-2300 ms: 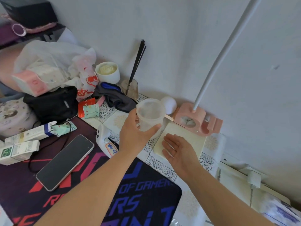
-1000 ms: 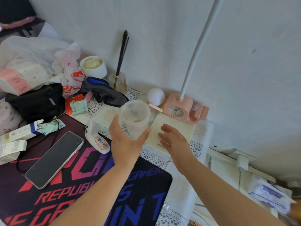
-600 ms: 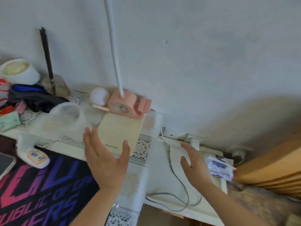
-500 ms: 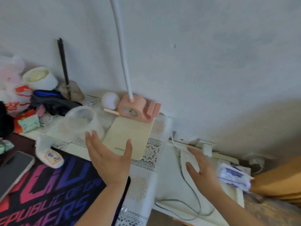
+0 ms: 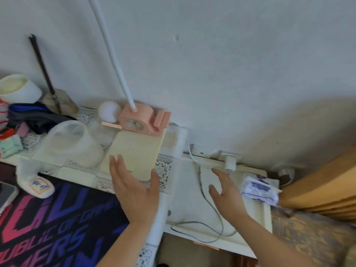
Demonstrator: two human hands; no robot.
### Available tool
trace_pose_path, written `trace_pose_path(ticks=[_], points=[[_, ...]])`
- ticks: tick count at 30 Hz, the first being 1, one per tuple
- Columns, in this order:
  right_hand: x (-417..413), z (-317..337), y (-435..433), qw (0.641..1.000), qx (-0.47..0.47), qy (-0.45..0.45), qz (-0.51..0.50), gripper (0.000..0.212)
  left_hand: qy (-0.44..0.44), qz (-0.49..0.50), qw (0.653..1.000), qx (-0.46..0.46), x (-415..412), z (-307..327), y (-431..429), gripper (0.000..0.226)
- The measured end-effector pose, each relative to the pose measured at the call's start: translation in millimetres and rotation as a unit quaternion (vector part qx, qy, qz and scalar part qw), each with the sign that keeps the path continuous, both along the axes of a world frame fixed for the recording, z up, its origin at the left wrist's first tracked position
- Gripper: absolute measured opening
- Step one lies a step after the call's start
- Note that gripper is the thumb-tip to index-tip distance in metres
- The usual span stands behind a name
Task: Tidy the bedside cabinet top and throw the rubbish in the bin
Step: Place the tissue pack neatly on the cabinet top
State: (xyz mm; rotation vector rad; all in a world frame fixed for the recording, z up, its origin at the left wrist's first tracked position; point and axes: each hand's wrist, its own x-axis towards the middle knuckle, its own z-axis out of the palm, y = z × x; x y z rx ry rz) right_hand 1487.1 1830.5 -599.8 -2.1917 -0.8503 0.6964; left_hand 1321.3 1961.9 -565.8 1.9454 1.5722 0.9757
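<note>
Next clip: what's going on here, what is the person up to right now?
A person is tidying a cluttered bedside surface. Both hands are empty and open. The left hand hovers near the cream pad, beside the clear plastic cup standing on the lace cloth. The right hand reaches over the lower white cabinet top toward the tissue packet, not yet touching it. No bin is in view.

Hands: two, left hand [image 5: 134,191] and right hand [image 5: 227,193]. One clear plastic cup [image 5: 71,143]. One cream notepad [image 5: 134,153]. One pink lamp base [image 5: 142,120]. One tissue packet [image 5: 259,189]. One white ball [image 5: 109,111].
</note>
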Motion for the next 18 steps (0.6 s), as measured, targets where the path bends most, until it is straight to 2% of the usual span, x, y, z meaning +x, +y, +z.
trace_pose_path(ticks=[4,8,13,18], points=[[19,-10,-23,0.996,-0.046,-0.07,0.001,0.049,0.071,-0.124,0.99,0.014,37,-10,-26,0.082],[42,-23,-49,0.988,-0.085,-0.126,-0.025,0.051,0.163,-0.23,0.959,0.01,72,-30,-50,0.082],[71,-41,-82,0.978,-0.13,-0.159,-0.027,0.055,0.275,-0.295,0.913,-0.055,100,-72,-67,0.096],[93,-60,-104,0.967,-0.163,-0.19,-0.04,0.062,0.325,-0.327,0.882,-0.097,116,-100,-82,0.096]])
